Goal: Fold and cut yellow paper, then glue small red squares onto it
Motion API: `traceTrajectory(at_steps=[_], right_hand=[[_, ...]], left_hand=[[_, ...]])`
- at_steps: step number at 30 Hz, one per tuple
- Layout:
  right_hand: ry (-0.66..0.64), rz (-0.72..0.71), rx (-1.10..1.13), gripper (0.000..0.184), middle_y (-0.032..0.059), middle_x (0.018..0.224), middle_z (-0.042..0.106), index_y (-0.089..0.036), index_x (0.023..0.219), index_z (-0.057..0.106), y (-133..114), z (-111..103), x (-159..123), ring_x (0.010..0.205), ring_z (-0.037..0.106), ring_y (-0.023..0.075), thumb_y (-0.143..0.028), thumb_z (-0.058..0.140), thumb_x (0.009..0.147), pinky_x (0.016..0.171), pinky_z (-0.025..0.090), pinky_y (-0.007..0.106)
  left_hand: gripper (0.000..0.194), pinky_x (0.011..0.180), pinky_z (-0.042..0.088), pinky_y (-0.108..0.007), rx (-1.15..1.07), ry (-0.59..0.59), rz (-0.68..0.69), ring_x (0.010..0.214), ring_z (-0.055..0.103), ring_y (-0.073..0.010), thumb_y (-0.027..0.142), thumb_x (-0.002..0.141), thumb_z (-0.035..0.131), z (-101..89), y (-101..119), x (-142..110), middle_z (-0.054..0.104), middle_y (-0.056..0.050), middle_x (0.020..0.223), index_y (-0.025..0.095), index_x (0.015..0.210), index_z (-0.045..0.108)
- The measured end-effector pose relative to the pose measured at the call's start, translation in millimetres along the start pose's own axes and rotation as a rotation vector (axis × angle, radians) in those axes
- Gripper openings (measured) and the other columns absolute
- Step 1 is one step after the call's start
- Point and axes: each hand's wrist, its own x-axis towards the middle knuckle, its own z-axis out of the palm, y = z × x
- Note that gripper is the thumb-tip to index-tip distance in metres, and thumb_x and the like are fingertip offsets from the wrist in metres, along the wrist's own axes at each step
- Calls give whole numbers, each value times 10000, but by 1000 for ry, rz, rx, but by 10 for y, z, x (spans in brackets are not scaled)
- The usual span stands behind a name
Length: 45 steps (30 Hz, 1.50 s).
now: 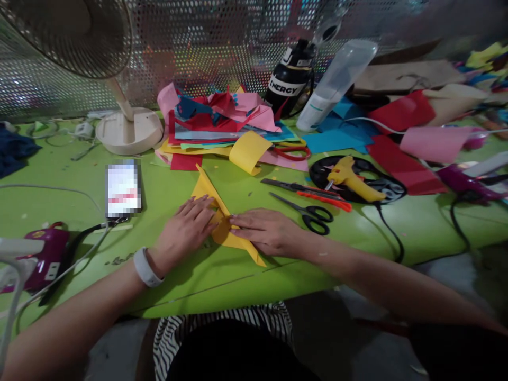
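A sheet of yellow paper point(232, 239) lies on the green table in front of me, with a narrow folded strip running diagonally along it. My left hand point(184, 225) rests over the paper's left side, thumb and fingers closed on it near the fold. From the right, my right hand point(273, 230) grips the folded strip at its middle, fingers held together. Parts of the sheet are hidden beneath both hands. Just beyond my right hand are black scissors point(313, 214) and an orange-handled cutter point(325, 199).
A yellow glue gun point(351, 180) sits on a black holder at right. Coloured paper point(222, 119) is piled at the back, near a black bottle point(288, 79) and a fan point(129, 129). A phone point(123, 188) and a purple device with cables point(47, 256) lie left.
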Motion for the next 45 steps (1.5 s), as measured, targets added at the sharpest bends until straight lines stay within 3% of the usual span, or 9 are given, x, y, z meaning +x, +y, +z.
traceTrajectory(at_steps=[4, 9, 15, 18, 22, 32, 37, 41, 45], right_hand=[[-60, 24, 34, 390, 120, 1304, 649, -126, 1269, 623, 11, 18, -10, 1228, 604, 188, -139, 463, 913, 1021, 528, 384], [-86, -9, -2, 406, 137, 1319, 632, -82, 1257, 628, -2, 3, 6, 1245, 591, 206, -121, 420, 912, 1041, 514, 402], [-80, -7, -46, 401, 138, 1303, 644, -102, 1252, 638, -15, 4, -4, 1215, 614, 211, -110, 432, 908, 1012, 532, 415], [-68, -13, -57, 385, 120, 1281, 662, -115, 1228, 655, -16, 7, -3, 1194, 628, 201, -104, 431, 915, 1006, 537, 396], [-34, -19, -60, 362, 115, 1238, 689, -101, 1181, 677, -16, 10, 13, 1153, 655, 200, -90, 427, 920, 984, 553, 383], [-99, -53, 41, 387, 135, 1263, 671, -82, 1205, 663, -44, -58, -20, 1221, 610, 203, -103, 412, 911, 1040, 511, 400], [-108, -56, 206, 357, 76, 1216, 705, -172, 1218, 666, -18, -118, -71, 1157, 650, 154, -140, 441, 943, 1036, 504, 351], [25, 114, 377, 249, 41, 1019, 776, -221, 1132, 712, -20, -60, -53, 958, 726, 151, -251, 526, 970, 903, 564, 304], [60, 534, 542, 269, 46, 845, 777, -180, 980, 732, -90, -28, 56, 734, 721, 161, -413, 610, 924, 690, 568, 274]], left_hand=[[519, 1179, 326, -413, 27, -140, -42, 1430, 367, -240, 364, 1041, 312, 84, -27, -11, 425, -184, 1512, 60, 1454, 389], [493, 1216, 187, -516, 100, -177, -23, 1464, 293, -245, 367, 1043, 297, 95, -56, -37, 398, -110, 1541, 161, 1481, 386], [452, 1147, 364, -478, 75, -41, -33, 1378, 449, -272, 335, 1013, 396, -26, 44, -16, 490, -168, 1467, 115, 1395, 493], [393, 1127, 405, -425, 61, -112, 54, 1345, 493, -240, 219, 1008, 361, -37, 68, -22, 534, -147, 1434, 119, 1343, 540], [471, 1171, 342, -392, 66, -247, 104, 1427, 368, -219, 109, 982, 293, -11, 50, -27, 416, -151, 1522, 79, 1430, 436], [509, 1185, 312, -403, -33, -315, 98, 1443, 340, -216, 338, 1044, 253, -39, -5, 18, 365, -139, 1549, 89, 1461, 408], [528, 1192, 293, -386, -62, -302, 73, 1443, 342, -203, 405, 1037, 293, -50, 15, 23, 371, -122, 1552, 121, 1466, 408], [544, 1196, 281, -392, -53, -303, 84, 1453, 321, -213, 420, 1038, 275, -37, 17, 13, 359, -133, 1557, 115, 1474, 390], [566, 1200, 269, -408, -47, -317, 86, 1463, 295, -227, 425, 1038, 261, -47, 25, 5, 340, -145, 1562, 89, 1481, 366]])
